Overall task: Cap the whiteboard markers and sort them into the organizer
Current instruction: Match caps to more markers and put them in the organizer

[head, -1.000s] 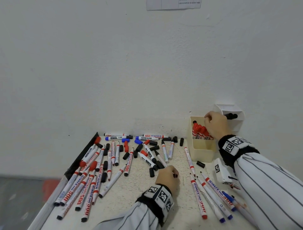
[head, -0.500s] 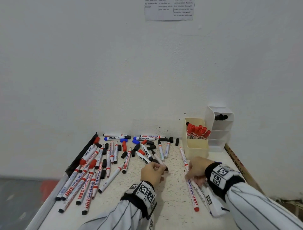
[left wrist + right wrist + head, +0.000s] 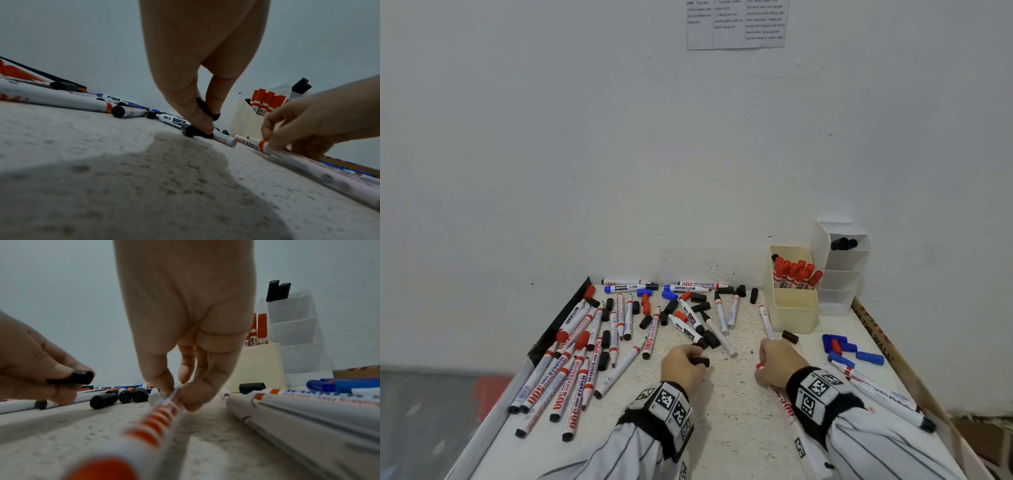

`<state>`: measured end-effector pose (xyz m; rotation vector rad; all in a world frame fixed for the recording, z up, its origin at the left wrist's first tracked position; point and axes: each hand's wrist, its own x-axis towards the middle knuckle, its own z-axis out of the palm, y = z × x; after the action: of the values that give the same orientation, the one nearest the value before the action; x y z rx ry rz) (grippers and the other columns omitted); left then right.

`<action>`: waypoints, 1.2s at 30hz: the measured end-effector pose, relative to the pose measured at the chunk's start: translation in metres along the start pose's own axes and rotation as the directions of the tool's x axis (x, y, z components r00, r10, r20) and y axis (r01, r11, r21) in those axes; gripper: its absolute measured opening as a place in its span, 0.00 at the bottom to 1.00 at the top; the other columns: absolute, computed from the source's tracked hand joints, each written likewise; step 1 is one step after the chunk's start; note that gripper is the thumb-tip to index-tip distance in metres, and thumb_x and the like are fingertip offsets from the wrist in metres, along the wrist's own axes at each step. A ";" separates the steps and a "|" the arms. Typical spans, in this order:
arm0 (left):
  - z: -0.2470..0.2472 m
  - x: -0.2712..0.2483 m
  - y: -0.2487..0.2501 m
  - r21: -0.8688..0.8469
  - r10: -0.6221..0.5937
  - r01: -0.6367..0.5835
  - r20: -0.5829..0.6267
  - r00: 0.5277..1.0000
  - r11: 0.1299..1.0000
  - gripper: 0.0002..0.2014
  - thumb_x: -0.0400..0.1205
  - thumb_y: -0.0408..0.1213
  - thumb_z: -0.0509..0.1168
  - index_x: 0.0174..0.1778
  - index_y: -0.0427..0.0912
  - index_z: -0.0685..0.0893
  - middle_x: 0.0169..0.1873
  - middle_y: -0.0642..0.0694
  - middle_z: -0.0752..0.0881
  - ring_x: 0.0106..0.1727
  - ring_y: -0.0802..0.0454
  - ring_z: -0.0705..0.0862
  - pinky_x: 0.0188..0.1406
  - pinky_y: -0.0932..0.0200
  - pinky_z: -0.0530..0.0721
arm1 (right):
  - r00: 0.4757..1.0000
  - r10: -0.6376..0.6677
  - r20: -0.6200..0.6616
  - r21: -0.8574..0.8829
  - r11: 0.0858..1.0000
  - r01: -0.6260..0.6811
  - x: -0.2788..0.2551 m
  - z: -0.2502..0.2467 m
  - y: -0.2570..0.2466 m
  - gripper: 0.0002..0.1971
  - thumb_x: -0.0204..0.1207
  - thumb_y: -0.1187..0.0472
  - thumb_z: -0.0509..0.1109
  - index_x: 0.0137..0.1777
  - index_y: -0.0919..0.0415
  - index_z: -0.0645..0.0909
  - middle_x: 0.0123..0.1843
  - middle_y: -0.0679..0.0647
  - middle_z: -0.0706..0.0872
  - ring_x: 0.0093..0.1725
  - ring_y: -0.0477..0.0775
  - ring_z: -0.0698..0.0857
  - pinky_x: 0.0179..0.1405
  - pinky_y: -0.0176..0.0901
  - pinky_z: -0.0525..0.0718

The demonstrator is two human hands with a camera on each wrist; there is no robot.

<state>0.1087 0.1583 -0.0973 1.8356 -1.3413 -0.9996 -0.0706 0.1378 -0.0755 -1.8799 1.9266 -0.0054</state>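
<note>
The whiteboard markers [image 3: 585, 346] lie all over the table [image 3: 722, 428], most in a messy pile on the left, with loose black caps [image 3: 702, 306] among them farther back. A few more markers lie on the right, near some blue caps [image 3: 859, 354].

The right hand [image 3: 779, 365] pinches one marker with red bands [image 3: 162, 412] near its tip end. The fingers [image 3: 193, 395] are curled down onto it. This marker lies flat on the table. Its long way runs from near to far, with the back end toward the person and the tip end pointing away, toward the cream box [image 3: 794, 308].

The left hand [image 3: 683, 368] is just to the left of it. It holds a black cap [image 3: 80, 378] in its curled fingers [image 3: 197, 113] and also touches down by another black cap on the table. The two hands are near each other but not touching.

I think the next move is to bring a cap and the marker tip together. The cap is to the left of the tip, so the hands must come toward each other. The cap is black and the marker has red bands, so they may not match.

The cream box holds red-capped markers standing up. The white organizer [image 3: 840, 270] beside it holds two black-capped ones in its top slot.
</note>
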 end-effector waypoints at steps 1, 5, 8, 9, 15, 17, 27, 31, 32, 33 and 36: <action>0.000 0.000 -0.001 0.000 -0.009 0.009 0.004 1.000 1.000 0.15 0.78 0.29 0.67 0.61 0.41 0.83 0.58 0.43 0.84 0.61 0.48 0.82 0.65 0.60 0.77 | 1.000 -0.003 -0.026 0.026 1.000 0.003 0.001 0.002 -0.002 0.07 0.73 0.62 0.68 0.47 0.58 0.73 0.54 0.57 0.80 0.47 0.53 0.80 0.41 0.38 0.79; 0.003 -0.001 -0.002 -0.055 -0.048 0.049 0.009 0.999 0.997 0.05 0.78 0.32 0.67 0.47 0.47 0.81 0.52 0.42 0.87 0.55 0.45 0.86 0.61 0.50 0.83 | 0.988 -0.013 -0.157 0.228 0.972 0.049 0.003 0.005 -0.013 0.07 0.78 0.64 0.64 0.55 0.61 0.77 0.47 0.55 0.79 0.43 0.52 0.79 0.39 0.38 0.79; 0.007 -0.003 0.000 -0.076 -0.054 0.056 0.026 0.998 0.996 0.03 0.80 0.37 0.67 0.44 0.48 0.79 0.47 0.43 0.85 0.53 0.44 0.86 0.59 0.49 0.84 | 0.988 -0.024 -0.151 0.262 0.963 0.063 0.001 0.006 -0.015 0.09 0.78 0.66 0.63 0.57 0.61 0.79 0.52 0.57 0.83 0.47 0.53 0.82 0.47 0.40 0.82; 0.009 -0.004 0.002 -0.071 -0.046 0.048 0.040 0.998 0.996 0.02 0.80 0.38 0.66 0.44 0.48 0.79 0.47 0.42 0.86 0.53 0.43 0.85 0.59 0.49 0.84 | 0.989 -0.030 -0.147 0.266 0.961 0.069 -0.002 0.006 -0.013 0.09 0.78 0.66 0.64 0.56 0.61 0.81 0.54 0.56 0.83 0.49 0.52 0.82 0.48 0.39 0.81; 0.023 -0.008 0.012 -0.024 -0.036 0.038 0.098 0.995 0.999 0.05 0.81 0.42 0.64 0.40 0.50 0.78 0.47 0.43 0.85 0.53 0.42 0.85 0.57 0.50 0.84 | 0.983 0.060 -0.172 0.329 0.944 0.000 -0.016 -0.014 0.025 0.12 0.77 0.70 0.60 0.49 0.54 0.81 0.58 0.53 0.82 0.55 0.52 0.81 0.59 0.41 0.80; 0.027 -0.009 0.014 -0.015 -0.041 0.043 0.115 0.993 0.999 0.05 0.81 0.42 0.64 0.40 0.49 0.78 0.42 0.45 0.84 0.50 0.43 0.86 0.54 0.51 0.84 | 0.977 0.139 -0.161 0.226 0.969 -0.100 -0.022 -0.028 0.048 0.10 0.77 0.68 0.61 0.49 0.54 0.80 0.57 0.53 0.83 0.56 0.53 0.82 0.59 0.43 0.81; 0.037 -0.019 0.019 -0.016 -0.070 0.073 0.156 0.985 0.997 0.05 0.82 0.39 0.64 0.48 0.42 0.81 0.33 0.48 0.82 0.31 0.51 0.83 0.40 0.56 0.85 | 0.937 0.310 0.161 -0.258 0.930 -0.264 -0.068 -0.051 0.120 0.24 0.68 0.61 0.77 0.65 0.57 0.78 0.59 0.49 0.81 0.57 0.48 0.80 0.61 0.37 0.79; 0.037 -0.023 0.019 -0.009 -0.066 0.068 0.150 0.986 0.998 0.05 0.82 0.39 0.64 0.44 0.43 0.81 0.30 0.48 0.81 0.29 0.51 0.81 0.33 0.60 0.83 | 0.972 0.220 0.082 -0.143 0.968 -0.207 -0.065 -0.045 0.119 0.23 0.68 0.63 0.76 0.63 0.52 0.78 0.65 0.49 0.78 0.60 0.48 0.77 0.55 0.36 0.76; 0.037 -0.024 0.020 -0.011 -0.066 0.069 0.149 0.987 0.998 0.05 0.82 0.39 0.64 0.41 0.44 0.80 0.30 0.48 0.81 0.28 0.52 0.81 0.33 0.59 0.83 | 0.979 0.201 0.033 -0.104 0.975 -0.197 -0.063 -0.043 0.119 0.22 0.69 0.64 0.76 0.62 0.52 0.79 0.65 0.49 0.77 0.59 0.48 0.77 0.53 0.34 0.76; 0.037 -0.025 0.020 -0.015 -0.066 0.069 0.147 0.987 0.998 0.06 0.82 0.39 0.64 0.39 0.45 0.80 0.29 0.48 0.81 0.28 0.51 0.81 0.35 0.58 0.84 | 0.983 0.183 -0.014 -0.057 0.981 -0.184 -0.060 -0.042 0.119 0.20 0.69 0.65 0.75 0.61 0.52 0.79 0.64 0.48 0.78 0.58 0.47 0.77 0.50 0.32 0.76; 0.037 -0.027 0.019 -0.018 -0.069 0.072 0.143 0.987 0.997 0.08 0.81 0.40 0.64 0.35 0.46 0.78 0.29 0.48 0.81 0.31 0.49 0.82 0.43 0.55 0.86 | 0.980 0.158 -0.125 0.144 0.980 -0.139 -0.055 -0.035 0.124 0.13 0.74 0.69 0.67 0.54 0.52 0.81 0.55 0.48 0.81 0.46 0.41 0.78 0.36 0.25 0.72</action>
<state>0.0629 0.1767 -0.0938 1.8349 -1.3491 -1.1982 -0.2005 0.1886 -0.0648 -1.6826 2.0977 -0.2181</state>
